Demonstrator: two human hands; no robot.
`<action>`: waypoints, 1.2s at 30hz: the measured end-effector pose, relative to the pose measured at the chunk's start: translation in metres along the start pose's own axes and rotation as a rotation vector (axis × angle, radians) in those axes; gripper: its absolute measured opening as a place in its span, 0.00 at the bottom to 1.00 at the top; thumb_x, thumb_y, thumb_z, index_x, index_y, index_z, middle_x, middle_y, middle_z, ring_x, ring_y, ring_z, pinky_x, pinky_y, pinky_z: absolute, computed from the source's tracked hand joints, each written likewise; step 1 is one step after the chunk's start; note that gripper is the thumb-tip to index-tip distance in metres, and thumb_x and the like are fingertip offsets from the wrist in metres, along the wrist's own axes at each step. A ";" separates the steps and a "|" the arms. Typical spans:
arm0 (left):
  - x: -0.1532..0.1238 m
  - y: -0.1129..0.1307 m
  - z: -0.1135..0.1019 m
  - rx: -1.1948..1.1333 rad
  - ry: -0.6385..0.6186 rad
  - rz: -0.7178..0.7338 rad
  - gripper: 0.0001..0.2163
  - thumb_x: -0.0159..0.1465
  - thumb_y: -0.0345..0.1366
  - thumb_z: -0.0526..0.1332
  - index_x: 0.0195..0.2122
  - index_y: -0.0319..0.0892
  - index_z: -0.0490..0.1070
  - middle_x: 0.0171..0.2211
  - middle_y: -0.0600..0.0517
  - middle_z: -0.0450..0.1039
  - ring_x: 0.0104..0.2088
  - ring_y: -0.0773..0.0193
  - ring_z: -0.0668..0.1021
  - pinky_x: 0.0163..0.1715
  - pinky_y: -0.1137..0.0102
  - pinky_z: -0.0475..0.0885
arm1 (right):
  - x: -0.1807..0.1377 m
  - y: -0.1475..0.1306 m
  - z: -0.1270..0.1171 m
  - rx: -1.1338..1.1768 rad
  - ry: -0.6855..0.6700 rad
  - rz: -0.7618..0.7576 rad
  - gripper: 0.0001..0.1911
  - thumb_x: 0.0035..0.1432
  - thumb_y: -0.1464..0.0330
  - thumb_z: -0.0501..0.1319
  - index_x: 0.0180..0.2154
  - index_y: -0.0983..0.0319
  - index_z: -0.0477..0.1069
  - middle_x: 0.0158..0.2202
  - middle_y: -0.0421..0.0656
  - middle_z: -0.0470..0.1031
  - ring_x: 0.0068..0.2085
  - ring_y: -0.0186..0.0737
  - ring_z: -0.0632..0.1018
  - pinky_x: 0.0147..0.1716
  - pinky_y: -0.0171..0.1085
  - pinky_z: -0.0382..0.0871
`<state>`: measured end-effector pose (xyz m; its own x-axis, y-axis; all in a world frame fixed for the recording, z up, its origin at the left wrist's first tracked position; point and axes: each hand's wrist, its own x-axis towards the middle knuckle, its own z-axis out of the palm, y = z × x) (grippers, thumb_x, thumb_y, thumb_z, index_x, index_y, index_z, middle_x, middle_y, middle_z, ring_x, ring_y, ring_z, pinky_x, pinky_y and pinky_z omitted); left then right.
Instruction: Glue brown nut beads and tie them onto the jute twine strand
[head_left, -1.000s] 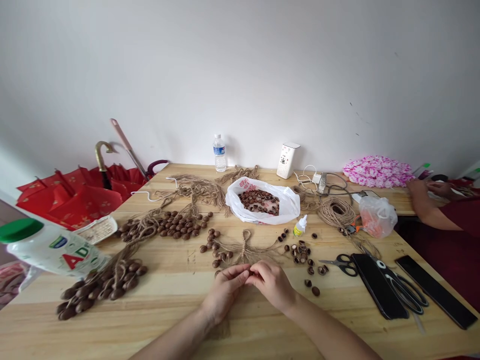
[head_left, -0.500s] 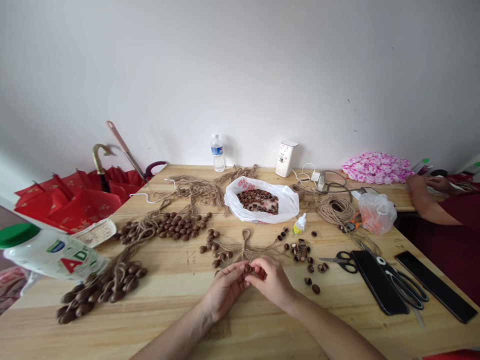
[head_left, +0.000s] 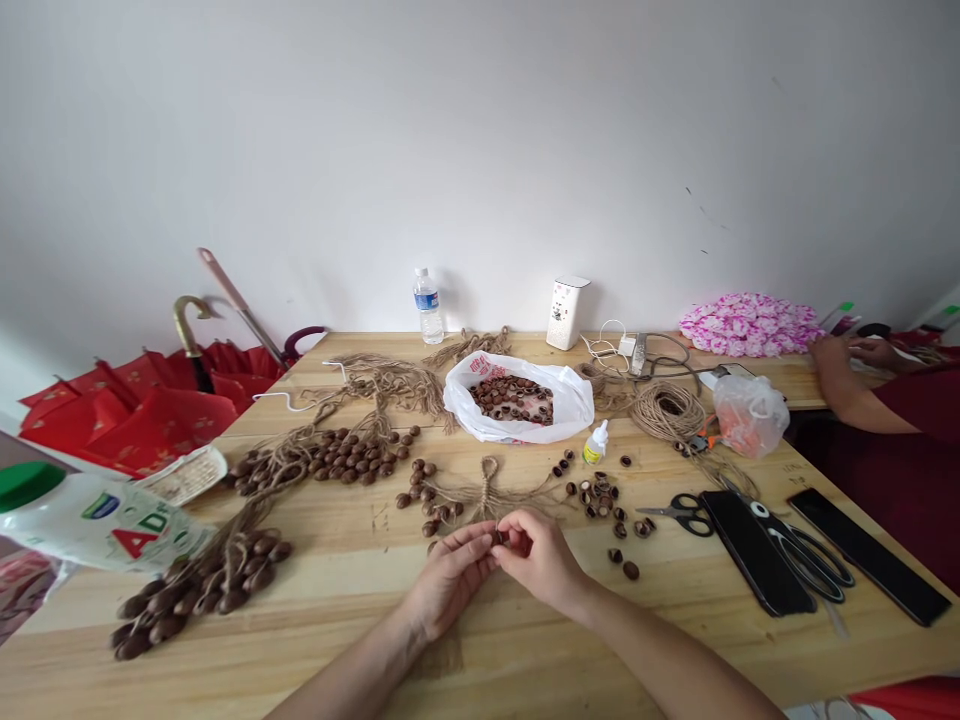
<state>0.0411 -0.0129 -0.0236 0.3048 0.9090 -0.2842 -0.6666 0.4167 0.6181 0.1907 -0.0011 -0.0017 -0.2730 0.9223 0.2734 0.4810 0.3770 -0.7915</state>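
Near the table's front, my left hand (head_left: 456, 575) and my right hand (head_left: 541, 560) meet, fingers closed round a small brown nutshell (head_left: 496, 538). The fingers partly cover it. Just beyond them lies a knotted twine hanger (head_left: 487, 487) with a loop on top and strands spread to both sides. Brown shells (head_left: 427, 495) cluster at the ends of its left strands. To the right sit loose half shells (head_left: 598, 494), some with the hollow side up. A small white glue bottle (head_left: 596, 442) with a yellow label stands behind them.
A white plastic bag (head_left: 574, 410) of shells stands mid-table. Twine bundles with shells (head_left: 352, 455) lie left, beside a large white bottle (head_left: 97, 515). Scissors (head_left: 684, 514), a black phone (head_left: 754, 555) and a twine coil (head_left: 667, 410) lie right. Another person's arm (head_left: 851, 385) rests far right.
The view has shifted slightly. My fingers have moved a little around the shell, and my right hand's fingers now cover more of it.
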 end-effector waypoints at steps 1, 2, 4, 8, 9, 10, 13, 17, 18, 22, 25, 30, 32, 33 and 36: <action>0.000 0.000 0.000 0.009 -0.003 0.000 0.09 0.51 0.30 0.68 0.34 0.36 0.77 0.33 0.45 0.79 0.36 0.60 0.78 0.43 0.65 0.68 | 0.000 0.000 0.000 -0.005 0.006 -0.008 0.06 0.45 0.75 0.61 0.28 0.61 0.67 0.22 0.35 0.63 0.24 0.32 0.65 0.23 0.29 0.60; 0.000 0.000 0.001 0.019 -0.003 0.000 0.09 0.51 0.30 0.68 0.34 0.36 0.77 0.33 0.45 0.79 0.35 0.60 0.78 0.43 0.65 0.68 | 0.000 0.000 0.000 -0.009 0.011 -0.016 0.06 0.45 0.75 0.61 0.28 0.61 0.67 0.22 0.35 0.63 0.24 0.32 0.65 0.23 0.30 0.60; 0.000 0.000 0.001 0.031 -0.005 -0.002 0.09 0.50 0.29 0.68 0.34 0.36 0.77 0.33 0.45 0.79 0.35 0.60 0.78 0.43 0.65 0.68 | 0.000 0.000 0.001 -0.007 0.019 -0.027 0.06 0.45 0.75 0.61 0.28 0.61 0.67 0.22 0.35 0.63 0.24 0.32 0.65 0.24 0.30 0.60; 0.001 0.001 0.001 0.034 -0.019 0.003 0.09 0.48 0.29 0.69 0.32 0.37 0.77 0.30 0.46 0.79 0.33 0.61 0.78 0.41 0.66 0.68 | -0.001 0.000 0.003 0.030 0.014 -0.016 0.05 0.46 0.75 0.60 0.28 0.62 0.68 0.20 0.34 0.60 0.23 0.31 0.63 0.23 0.29 0.58; 0.001 0.001 0.001 0.033 -0.019 0.003 0.09 0.48 0.29 0.69 0.31 0.37 0.77 0.29 0.46 0.79 0.33 0.61 0.78 0.41 0.66 0.68 | -0.002 0.001 0.004 0.043 0.011 -0.010 0.04 0.46 0.74 0.60 0.28 0.62 0.68 0.19 0.34 0.60 0.22 0.31 0.63 0.22 0.29 0.58; 0.001 0.000 0.001 0.029 -0.017 0.002 0.09 0.48 0.29 0.69 0.31 0.37 0.77 0.28 0.47 0.79 0.33 0.61 0.78 0.41 0.67 0.68 | -0.002 0.001 0.005 0.054 0.008 -0.004 0.02 0.47 0.74 0.60 0.28 0.62 0.68 0.19 0.33 0.59 0.22 0.30 0.62 0.22 0.29 0.57; 0.001 -0.001 0.000 0.012 -0.003 -0.002 0.09 0.46 0.28 0.70 0.30 0.37 0.77 0.27 0.48 0.78 0.32 0.61 0.78 0.40 0.67 0.69 | -0.003 0.002 0.009 0.077 0.000 0.006 0.01 0.49 0.72 0.59 0.27 0.63 0.68 0.18 0.33 0.59 0.21 0.29 0.61 0.21 0.29 0.56; 0.002 -0.001 0.000 -0.007 0.025 0.000 0.09 0.46 0.27 0.70 0.30 0.37 0.76 0.28 0.48 0.78 0.32 0.62 0.78 0.41 0.67 0.68 | -0.003 0.004 0.012 0.078 0.014 -0.003 0.02 0.49 0.73 0.59 0.25 0.63 0.67 0.18 0.32 0.57 0.20 0.29 0.60 0.21 0.29 0.55; 0.002 -0.001 0.000 -0.007 0.024 0.000 0.09 0.46 0.27 0.70 0.30 0.37 0.76 0.28 0.48 0.78 0.32 0.62 0.78 0.41 0.67 0.68 | -0.003 0.004 0.012 0.078 0.019 -0.004 0.02 0.48 0.73 0.59 0.25 0.63 0.67 0.17 0.32 0.57 0.20 0.29 0.60 0.21 0.29 0.55; 0.003 0.001 -0.001 -0.008 -0.031 -0.014 0.08 0.50 0.29 0.68 0.33 0.37 0.76 0.29 0.47 0.78 0.33 0.62 0.77 0.40 0.67 0.68 | -0.002 0.004 0.008 0.090 0.023 -0.017 0.01 0.47 0.74 0.60 0.26 0.63 0.68 0.17 0.32 0.58 0.21 0.29 0.61 0.21 0.29 0.57; 0.003 0.002 -0.003 -0.025 -0.074 -0.047 0.08 0.54 0.30 0.66 0.36 0.36 0.76 0.32 0.46 0.77 0.33 0.64 0.76 0.38 0.69 0.68 | 0.000 0.005 0.001 0.209 -0.043 0.001 0.04 0.49 0.73 0.58 0.31 0.64 0.71 0.20 0.36 0.65 0.22 0.30 0.66 0.21 0.29 0.61; 0.002 0.004 -0.003 -0.055 -0.087 -0.113 0.07 0.56 0.32 0.64 0.34 0.36 0.75 0.30 0.48 0.75 0.31 0.68 0.74 0.34 0.73 0.69 | 0.002 0.005 -0.006 0.374 -0.100 0.090 0.09 0.57 0.69 0.54 0.36 0.64 0.71 0.25 0.40 0.72 0.21 0.30 0.69 0.20 0.29 0.64; 0.002 0.006 -0.003 -0.075 -0.076 -0.121 0.06 0.56 0.33 0.63 0.33 0.35 0.75 0.29 0.49 0.75 0.30 0.69 0.74 0.33 0.75 0.69 | 0.002 0.005 -0.005 0.365 -0.089 0.096 0.10 0.58 0.69 0.53 0.36 0.63 0.72 0.25 0.39 0.72 0.20 0.29 0.69 0.19 0.28 0.63; 0.002 0.006 -0.003 -0.082 -0.072 -0.123 0.06 0.56 0.32 0.63 0.33 0.35 0.75 0.29 0.49 0.75 0.30 0.69 0.74 0.33 0.75 0.70 | 0.002 0.005 -0.005 0.362 -0.088 0.098 0.10 0.58 0.69 0.53 0.36 0.63 0.72 0.25 0.39 0.72 0.20 0.29 0.69 0.19 0.28 0.63; 0.002 0.007 -0.003 -0.088 -0.086 -0.125 0.07 0.56 0.31 0.63 0.35 0.35 0.75 0.30 0.48 0.75 0.30 0.69 0.74 0.33 0.75 0.70 | 0.002 0.006 -0.004 0.359 -0.094 0.095 0.10 0.58 0.69 0.53 0.36 0.63 0.71 0.25 0.39 0.72 0.20 0.29 0.69 0.18 0.28 0.62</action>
<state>0.0351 -0.0082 -0.0220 0.4435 0.8485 -0.2888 -0.6759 0.5282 0.5141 0.1961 0.0027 -0.0037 -0.3249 0.9335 0.1518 0.1896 0.2216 -0.9565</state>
